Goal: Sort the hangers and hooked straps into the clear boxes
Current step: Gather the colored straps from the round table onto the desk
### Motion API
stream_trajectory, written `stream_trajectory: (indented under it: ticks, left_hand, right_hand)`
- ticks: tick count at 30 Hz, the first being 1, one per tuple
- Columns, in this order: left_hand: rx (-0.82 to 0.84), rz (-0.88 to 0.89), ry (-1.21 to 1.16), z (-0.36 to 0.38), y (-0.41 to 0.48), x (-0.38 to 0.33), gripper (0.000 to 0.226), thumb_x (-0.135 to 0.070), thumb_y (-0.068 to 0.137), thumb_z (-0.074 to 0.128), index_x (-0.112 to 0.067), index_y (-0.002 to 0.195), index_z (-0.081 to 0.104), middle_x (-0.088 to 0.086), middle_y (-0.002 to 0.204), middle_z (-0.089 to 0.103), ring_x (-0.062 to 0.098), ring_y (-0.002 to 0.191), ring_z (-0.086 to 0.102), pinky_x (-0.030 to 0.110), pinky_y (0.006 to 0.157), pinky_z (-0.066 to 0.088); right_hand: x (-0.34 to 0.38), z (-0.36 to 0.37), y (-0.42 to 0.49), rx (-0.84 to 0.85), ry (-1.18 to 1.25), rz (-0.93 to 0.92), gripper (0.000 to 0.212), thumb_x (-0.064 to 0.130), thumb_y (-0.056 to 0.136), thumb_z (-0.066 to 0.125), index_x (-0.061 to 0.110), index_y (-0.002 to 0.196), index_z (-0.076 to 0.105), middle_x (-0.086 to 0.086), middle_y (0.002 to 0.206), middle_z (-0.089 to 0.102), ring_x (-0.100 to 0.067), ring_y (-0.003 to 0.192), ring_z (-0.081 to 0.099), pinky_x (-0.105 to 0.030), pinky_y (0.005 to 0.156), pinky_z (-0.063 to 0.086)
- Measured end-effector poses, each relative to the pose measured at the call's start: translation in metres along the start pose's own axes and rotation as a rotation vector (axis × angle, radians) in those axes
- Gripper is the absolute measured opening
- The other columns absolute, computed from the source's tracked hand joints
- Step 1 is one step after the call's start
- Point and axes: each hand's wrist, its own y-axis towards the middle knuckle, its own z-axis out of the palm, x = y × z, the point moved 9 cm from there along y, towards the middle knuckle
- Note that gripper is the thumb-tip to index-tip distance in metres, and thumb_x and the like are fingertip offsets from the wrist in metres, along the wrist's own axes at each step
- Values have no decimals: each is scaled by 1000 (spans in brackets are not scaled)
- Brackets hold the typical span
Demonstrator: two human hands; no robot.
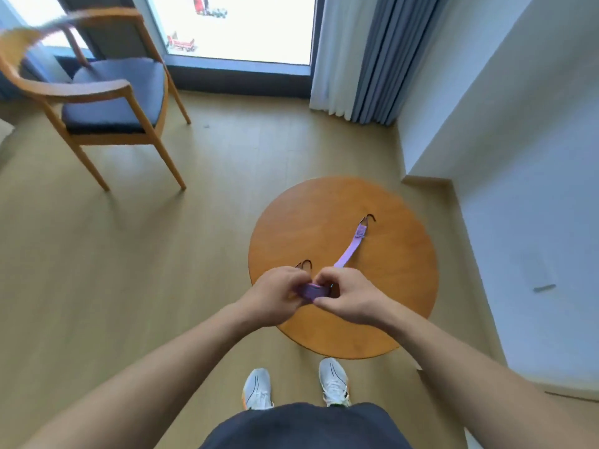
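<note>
Hooked strap [348, 254], purple, lies partly on the round wooden table [389, 303]. Its far end reaches toward the back of the table and ends in a dark hook [369, 218] resting on the wood. The near end is bunched into a small purple wad between the two hands, just above the table's near-left edge. The left hand [275, 296] and the right hand [348, 299] meet over that wad, and the fingers [327, 277] of both curl in and pinch it from either side. A second dark hook [304, 264] pokes out just beyond the left hand. It probably belongs to the gathered end, though the hands hide the join.

Judging by this, the work is at the stage of rolling or folding one strap into a bundle small enough to stow. Roughly half its length is not yet gathered. No clear box shows anywhere, and no hangers can be made out, so nothing can be counted as sorted from here. What remains for this strap is finishing the bundle and carrying it to a box. An armchair [107, 92] stands on the floor [162, 254], well apart from the table.
</note>
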Motion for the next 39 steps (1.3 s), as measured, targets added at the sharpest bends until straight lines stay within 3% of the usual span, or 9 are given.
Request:
stream_trajectory:
  ticks: [2,9,15,19,23,29,32,34,39]
  left_hand:
    - [-90,36,1,-29,9,-11,25,-22,88,76,-4,80,61,-3,69,52,24,66,48,44,64,46]
    - [-250,-40,-25,-108,27,-5,23,-22,86,81,-7,81,64,3,67,60,21,69,55,22,58,33]
    - [-232,-34,-167,-115,32,-23,8,-22,91,78,-15,91,74,7,91,77,29,95,72,48,87,57]
    - [-163,46,-309,-101,35,-49,17,-20,91,79,-18,108,78,-5,107,79,14,104,74,44,98,57]
    - [-13,182,-434,-88,34,-88,30,-18,96,74,-17,126,75,-7,124,76,-4,109,68,26,95,54]
    - [176,338,-496,-69,22,-152,15,-9,102,63,-10,110,76,-10,102,78,0,97,69,12,85,51]
    - [282,359,-544,-49,18,-183,14,-9,105,57,-7,101,70,6,96,73,24,98,71,41,99,56]
    - [325,334,-648,-34,18,-202,17,-11,108,52,-6,95,62,11,81,63,27,79,66,54,97,57]
    - [413,220,-962,-9,16,-243,21,-19,110,48,-10,93,55,1,68,58,18,61,59,40,71,53]
  right_hand:
    - [5,-26,-7,-113,-14,22,19,19,77,80,22,88,65,12,74,59,1,60,49,-15,58,40]
    - [-28,-76,-32,-325,-250,215,5,16,91,65,18,93,62,6,81,61,-23,82,58,-26,66,43]
    - [49,-128,-51,-613,-104,23,19,17,85,72,26,81,55,4,76,63,-15,68,56,-24,64,44]
    - [90,-138,-68,-664,-1,-84,11,16,87,69,8,86,62,-13,77,66,-32,70,65,-48,71,57]
    - [112,-141,-89,-686,234,-168,6,8,92,68,7,95,63,-4,68,63,-21,55,65,-43,61,60]
    - [120,-151,-142,-789,547,-172,8,9,98,65,2,101,65,-15,74,66,-29,68,65,-58,74,56]
    - [111,-153,-177,-869,638,-193,8,12,96,67,8,101,70,-11,81,65,-22,72,65,-41,71,57]
    - [94,-152,-201,-940,635,-164,21,22,88,72,21,109,71,-3,91,67,-18,78,67,-29,69,55]
    - [22,-104,-236,-880,490,120,93,39,72,88,24,149,38,2,136,55,-11,125,54,-31,97,51]
